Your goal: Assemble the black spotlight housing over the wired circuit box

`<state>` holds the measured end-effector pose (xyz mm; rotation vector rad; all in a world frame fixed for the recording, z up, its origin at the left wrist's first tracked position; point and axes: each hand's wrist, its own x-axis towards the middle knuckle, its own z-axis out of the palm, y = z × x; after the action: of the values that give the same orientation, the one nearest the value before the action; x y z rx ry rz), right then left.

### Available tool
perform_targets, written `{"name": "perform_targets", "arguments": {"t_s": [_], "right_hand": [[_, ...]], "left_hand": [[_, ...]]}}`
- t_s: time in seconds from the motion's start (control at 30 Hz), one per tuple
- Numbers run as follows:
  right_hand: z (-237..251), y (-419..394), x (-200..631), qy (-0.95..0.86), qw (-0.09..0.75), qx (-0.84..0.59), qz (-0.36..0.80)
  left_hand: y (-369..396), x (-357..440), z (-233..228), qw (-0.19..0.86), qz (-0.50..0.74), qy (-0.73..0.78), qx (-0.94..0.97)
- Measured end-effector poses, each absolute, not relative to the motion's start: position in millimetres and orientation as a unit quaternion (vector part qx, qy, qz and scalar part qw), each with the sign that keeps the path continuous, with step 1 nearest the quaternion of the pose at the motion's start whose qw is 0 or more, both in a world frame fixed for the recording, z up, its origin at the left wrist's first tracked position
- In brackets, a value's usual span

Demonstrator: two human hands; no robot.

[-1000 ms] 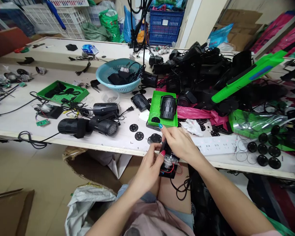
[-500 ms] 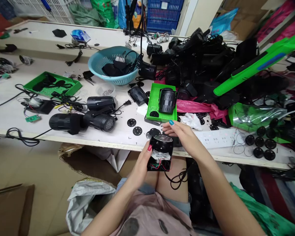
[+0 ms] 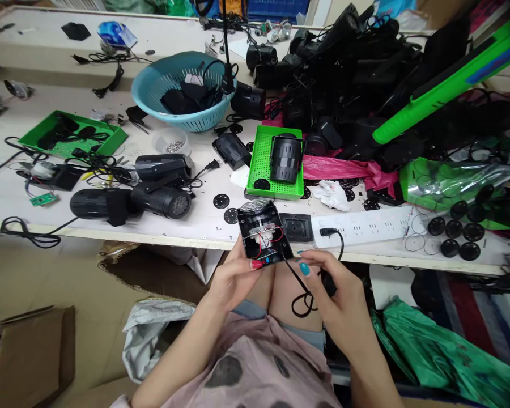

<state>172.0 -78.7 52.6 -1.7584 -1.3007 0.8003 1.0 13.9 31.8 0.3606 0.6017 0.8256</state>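
My left hand [image 3: 232,277] holds an opened black lamp housing [image 3: 263,229] over the table's front edge. Its clear lens faces away from me, and red wires and a white part show inside. A black cable [image 3: 297,277] runs from the housing and loops above my lap. Close to the housing's right side is my right hand [image 3: 340,297], its fingers bent and apart, with no object visible in its grip. Behind it, a black plug [image 3: 325,232] sits in the white power strip [image 3: 365,226]. A black rectangular part [image 3: 295,227] lies between housing and strip.
A green tray [image 3: 255,178] with a black lamp housing stands ahead. A blue colander [image 3: 142,96], another green tray [image 3: 121,137] and assembled black lamps [image 3: 161,199] are leftward. Black lamps [image 3: 365,73] pile at the back right. A green stick-like object [image 3: 442,90] slants across the right.
My left hand has tilted the housing and moved it slightly up and left. My right hand has come down and back from above the table edge. The plugged-in end of the strip now shows.
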Motion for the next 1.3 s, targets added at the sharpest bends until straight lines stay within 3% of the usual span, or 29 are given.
{"name": "perform_targets", "arguments": {"t_s": [0.37,1.03,1.3], "right_hand": [[56,-79,161,-0.563,0.419,-0.654,0.284],[62,-76,163,-0.571,0.372,-0.670,0.293],[64,18,223,-0.630,0.359,-0.651,0.224]], "left_hand": [[5,12,35,0.818,0.389,0.368,0.211],[4,1,34,0.815,0.416,0.356,0.189],[12,-18,31,0.847,0.419,0.296,0.135]]}}
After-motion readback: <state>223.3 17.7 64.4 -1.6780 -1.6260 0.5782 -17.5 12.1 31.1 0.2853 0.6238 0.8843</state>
